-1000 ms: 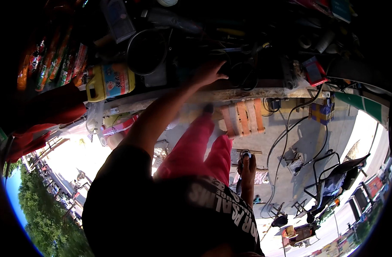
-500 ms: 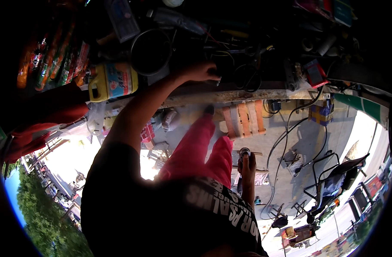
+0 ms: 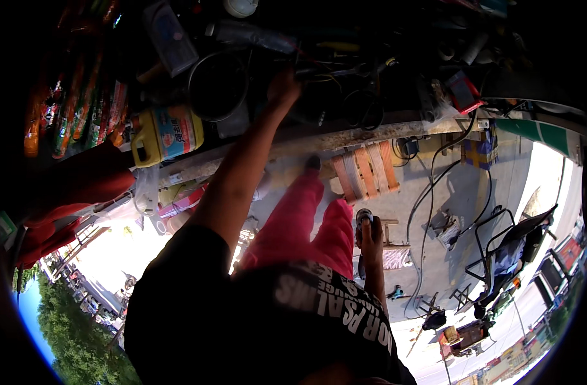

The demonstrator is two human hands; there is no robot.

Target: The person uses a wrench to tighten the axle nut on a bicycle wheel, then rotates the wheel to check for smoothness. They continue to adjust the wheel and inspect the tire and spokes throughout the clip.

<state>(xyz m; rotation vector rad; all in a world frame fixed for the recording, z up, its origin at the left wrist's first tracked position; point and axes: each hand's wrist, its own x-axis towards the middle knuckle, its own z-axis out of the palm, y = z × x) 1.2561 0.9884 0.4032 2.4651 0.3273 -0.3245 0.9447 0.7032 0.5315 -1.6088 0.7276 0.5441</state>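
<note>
My left hand reaches over the dark workbench, beside a round black-looking basin with a pale rim. Shadow hides its fingers, and I cannot make out what they touch. Close by lies a small shiny metal piece, near the bench's front edge. Lower down, beside my pink-trousered legs, my right hand is wrapped round a dark hand-held tool with a round metallic end. Its exact kind does not show. Tools and cables, among them a dark coiled cable, lie in the shade right of my left hand.
A yellow jug stands left of the basin, past it several orange and green packages. A red box lies on the bench's right. Below are a slatted wooden stool, black hoses across the floor and a folding chair.
My left hand has moved away from the bench edge, farther in and slightly left, leaving the small metal piece behind. My right hand still grips the tool. The view has turned slightly.
</note>
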